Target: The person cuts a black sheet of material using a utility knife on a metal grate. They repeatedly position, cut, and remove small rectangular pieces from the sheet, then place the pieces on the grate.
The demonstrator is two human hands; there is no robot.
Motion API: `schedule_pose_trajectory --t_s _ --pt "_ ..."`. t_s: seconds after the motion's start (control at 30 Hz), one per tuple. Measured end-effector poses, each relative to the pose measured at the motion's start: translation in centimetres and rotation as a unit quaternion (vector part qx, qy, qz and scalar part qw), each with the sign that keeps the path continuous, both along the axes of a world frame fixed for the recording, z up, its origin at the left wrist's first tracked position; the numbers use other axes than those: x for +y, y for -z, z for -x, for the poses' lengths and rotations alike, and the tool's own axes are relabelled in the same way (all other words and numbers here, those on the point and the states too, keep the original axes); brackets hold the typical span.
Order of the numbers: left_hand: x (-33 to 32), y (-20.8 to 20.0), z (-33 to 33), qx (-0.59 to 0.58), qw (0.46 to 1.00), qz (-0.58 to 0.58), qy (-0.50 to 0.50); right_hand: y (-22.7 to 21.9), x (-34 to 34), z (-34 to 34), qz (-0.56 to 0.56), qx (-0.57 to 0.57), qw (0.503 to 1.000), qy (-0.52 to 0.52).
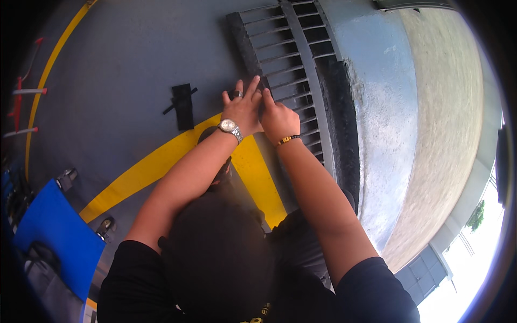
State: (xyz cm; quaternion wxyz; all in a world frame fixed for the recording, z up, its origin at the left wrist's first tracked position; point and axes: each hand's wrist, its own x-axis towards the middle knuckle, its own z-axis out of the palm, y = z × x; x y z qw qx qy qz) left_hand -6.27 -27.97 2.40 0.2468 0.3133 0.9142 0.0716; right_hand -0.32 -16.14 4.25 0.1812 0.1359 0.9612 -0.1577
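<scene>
My left hand [245, 112], with a watch and a dark ring, is stretched over the grey floor beside a metal grating [306, 59]. Its fingers are spread, and nothing shows in them. Close against it, my right hand [281, 119] wears a beaded bracelet and has its index finger extended along the near edge of the grating. The other right fingers are curled in, next to a small dark shape between the two hands that I cannot make out. Left of my hands, a black pouch [184, 107] with a crossing strap lies on the floor.
Yellow stripes [148, 166] cross the floor under my arms. A dark gap and a worn concrete wall base [385, 134] run along the right. A blue panel [59, 231] stands at the lower left, and a red and white frame [20, 99] at the far left.
</scene>
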Motion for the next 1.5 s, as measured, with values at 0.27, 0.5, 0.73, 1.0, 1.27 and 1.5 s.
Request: schedule_pose_trajectory --t_s 0.27,0.5,0.73,1.0,1.27,1.5 --pt "0.1 -0.5 0.0 -0.014 1.0 -0.002 -0.007 -0.1 0.1 -1.8 -0.006 -0.011 1.0 -0.004" --pt "0.4 -1.1 0.2 -0.028 0.999 0.021 -0.002 0.0 0.2 -3.9 -0.001 0.007 1.0 0.01" --pt "0.2 -1.2 0.3 -0.03 0.999 0.03 0.002 -0.3 0.3 -5.2 -0.006 -0.035 0.999 -0.003" --pt "0.3 -0.5 0.3 -0.016 0.999 0.042 0.015 1.0 0.5 -8.1 -0.021 0.023 1.0 -0.003" --pt "0.3 -0.1 0.1 -0.001 0.999 0.039 0.016 -0.2 0.4 -10.7 -0.015 -0.052 0.998 -0.01" --pt "0.5 -0.4 0.1 -0.002 0.999 0.039 0.017 -0.2 0.3 -12.7 -0.032 -0.009 0.999 0.004"
